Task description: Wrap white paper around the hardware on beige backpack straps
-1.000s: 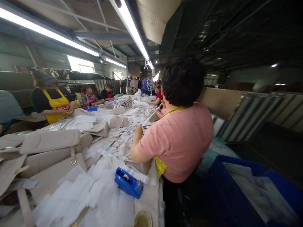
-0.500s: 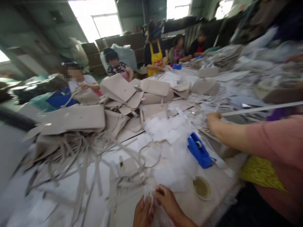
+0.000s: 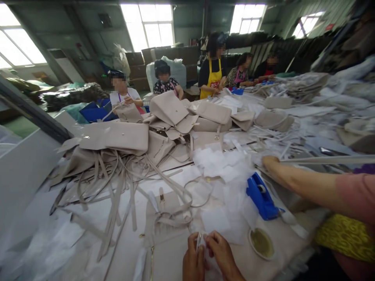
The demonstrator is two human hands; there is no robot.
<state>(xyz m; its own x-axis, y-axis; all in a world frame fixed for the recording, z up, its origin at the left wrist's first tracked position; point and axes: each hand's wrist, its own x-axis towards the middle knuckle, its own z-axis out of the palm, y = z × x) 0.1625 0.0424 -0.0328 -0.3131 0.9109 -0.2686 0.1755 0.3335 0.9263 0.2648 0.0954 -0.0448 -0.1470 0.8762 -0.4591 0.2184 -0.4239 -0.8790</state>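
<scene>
My left hand and my right hand meet at the bottom edge, fingers pinched together on a small piece of thin white material. Just beyond them lies a beige bag with tangled straps. White tissue sheets are scattered ahead. A blue tape dispenser sits to the right of my hands, and a small round dish of yellowish glue stands near my right hand.
A co-worker's bare arm in a pink sleeve reaches in from the right, holding a long beige strap. Beige bags pile across the table. Several other people sit along the far side.
My view swung left from the co-worker's back to the table and has steadied. My hands came into view at the bottom, pinching the white piece.
</scene>
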